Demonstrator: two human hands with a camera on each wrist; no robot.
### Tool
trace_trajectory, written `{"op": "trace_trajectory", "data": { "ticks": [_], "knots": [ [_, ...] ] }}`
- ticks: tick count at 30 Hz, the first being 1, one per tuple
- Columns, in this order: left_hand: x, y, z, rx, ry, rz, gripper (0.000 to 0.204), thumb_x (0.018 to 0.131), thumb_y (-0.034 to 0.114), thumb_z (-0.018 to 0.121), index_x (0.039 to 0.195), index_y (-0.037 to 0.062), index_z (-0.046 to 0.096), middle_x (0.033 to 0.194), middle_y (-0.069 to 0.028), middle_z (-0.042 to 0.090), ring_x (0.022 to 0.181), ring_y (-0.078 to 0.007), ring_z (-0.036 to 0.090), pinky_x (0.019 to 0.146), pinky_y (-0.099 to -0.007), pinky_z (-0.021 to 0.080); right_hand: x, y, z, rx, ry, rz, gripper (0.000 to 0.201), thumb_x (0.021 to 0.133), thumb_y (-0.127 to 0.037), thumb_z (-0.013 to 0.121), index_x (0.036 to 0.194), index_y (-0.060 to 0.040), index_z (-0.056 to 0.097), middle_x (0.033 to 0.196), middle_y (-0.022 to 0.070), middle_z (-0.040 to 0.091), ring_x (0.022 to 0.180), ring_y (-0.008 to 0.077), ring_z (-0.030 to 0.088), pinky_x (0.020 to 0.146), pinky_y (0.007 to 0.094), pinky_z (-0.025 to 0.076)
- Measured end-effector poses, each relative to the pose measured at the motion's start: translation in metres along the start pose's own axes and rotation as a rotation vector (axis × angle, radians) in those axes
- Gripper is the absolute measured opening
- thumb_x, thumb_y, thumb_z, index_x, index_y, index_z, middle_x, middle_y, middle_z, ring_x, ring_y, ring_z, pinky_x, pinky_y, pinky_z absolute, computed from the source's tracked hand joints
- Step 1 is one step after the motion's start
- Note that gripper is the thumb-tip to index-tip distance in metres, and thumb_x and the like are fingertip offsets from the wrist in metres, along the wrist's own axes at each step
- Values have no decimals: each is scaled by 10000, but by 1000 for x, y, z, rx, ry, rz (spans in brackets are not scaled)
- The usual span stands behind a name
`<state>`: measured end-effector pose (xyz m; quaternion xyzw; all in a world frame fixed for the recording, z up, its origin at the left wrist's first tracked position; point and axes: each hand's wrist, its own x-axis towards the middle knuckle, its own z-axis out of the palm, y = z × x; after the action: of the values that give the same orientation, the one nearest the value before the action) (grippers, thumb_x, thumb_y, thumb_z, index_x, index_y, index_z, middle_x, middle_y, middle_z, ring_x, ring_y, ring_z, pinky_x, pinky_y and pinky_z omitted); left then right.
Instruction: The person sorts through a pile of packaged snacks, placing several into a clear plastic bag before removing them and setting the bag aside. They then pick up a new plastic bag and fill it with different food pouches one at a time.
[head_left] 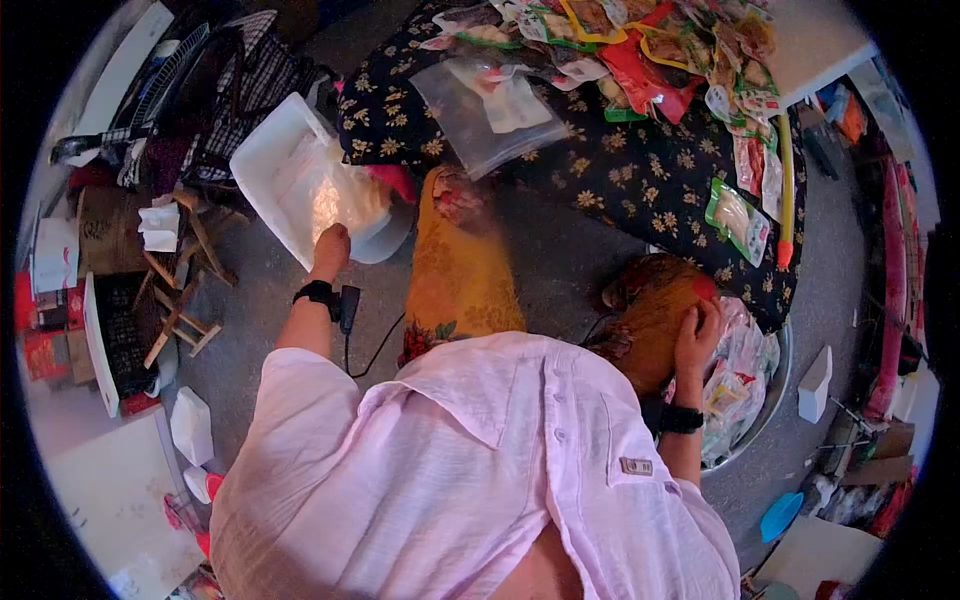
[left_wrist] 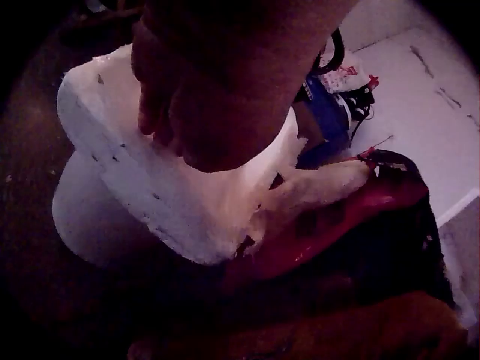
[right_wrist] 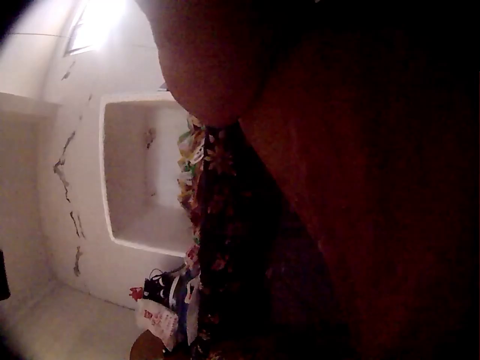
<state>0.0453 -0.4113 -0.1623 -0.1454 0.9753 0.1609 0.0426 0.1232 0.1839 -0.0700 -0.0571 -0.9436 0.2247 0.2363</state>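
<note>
My left hand (head_left: 332,252), fingers curled, grips the near edge of a white foam box (head_left: 268,185). The box is tilted, its opening partly facing me, beside my left leg. In the left wrist view the hand (left_wrist: 217,112) hides part of the box's inside (left_wrist: 202,199), and the lower rim is chipped. A rounded white container (head_left: 385,240) shows under the box. My right hand (head_left: 697,335) rests on my right knee with relaxed fingers, beside a basin (head_left: 783,385) of plastic-wrapped packs (head_left: 738,375). The right wrist view shows this hand (right_wrist: 217,75) dark and close.
A dark flowered cloth (head_left: 620,180) covers the surface ahead, with several food packets (head_left: 660,75), a clear plastic bag (head_left: 480,115) and a yellow tube (head_left: 786,190) on it. Small wooden stools (head_left: 185,290) stand at left. A black cable (head_left: 375,350) lies on the floor.
</note>
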Motion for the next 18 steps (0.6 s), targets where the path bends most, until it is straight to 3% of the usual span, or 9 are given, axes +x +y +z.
{"op": "trace_trajectory", "data": {
  "ticks": [2,5,11,14,18],
  "knots": [
    [8,-26,12,82,14,17,212,716,132,451,845,-10,540,809,-235,545,790,-359,527,686,-400,430,0,2,1,-4,1,6,205,723,-67,519,911,11,497,1022,186,459,976,326,420,865,380,319],
    [-2,-25,10,127,298,102,226,719,143,459,882,7,537,841,-218,551,821,-342,524,711,-393,424,0,-1,0,-15,6,7,203,726,-75,518,909,11,497,1020,188,461,975,326,422,865,376,321],
    [5,-16,12,161,6,-9,200,743,177,450,816,10,529,835,-209,557,825,-336,528,715,-411,420,1,-1,-2,-61,-23,18,210,730,-94,520,914,6,501,1033,184,461,987,320,419,870,370,319],
    [13,-22,16,196,7,-42,206,765,182,412,801,13,524,803,-215,557,788,-356,529,693,-431,418,1,-2,-1,-23,-13,40,206,729,-90,519,911,5,503,1033,184,461,988,322,419,871,372,318],
    [10,-25,4,8,85,-72,214,778,177,385,812,17,523,788,-222,550,771,-376,522,674,-441,411,1,-2,0,-51,-12,25,200,724,-80,519,905,5,504,1014,183,466,974,326,423,865,376,321]
  ]
}}
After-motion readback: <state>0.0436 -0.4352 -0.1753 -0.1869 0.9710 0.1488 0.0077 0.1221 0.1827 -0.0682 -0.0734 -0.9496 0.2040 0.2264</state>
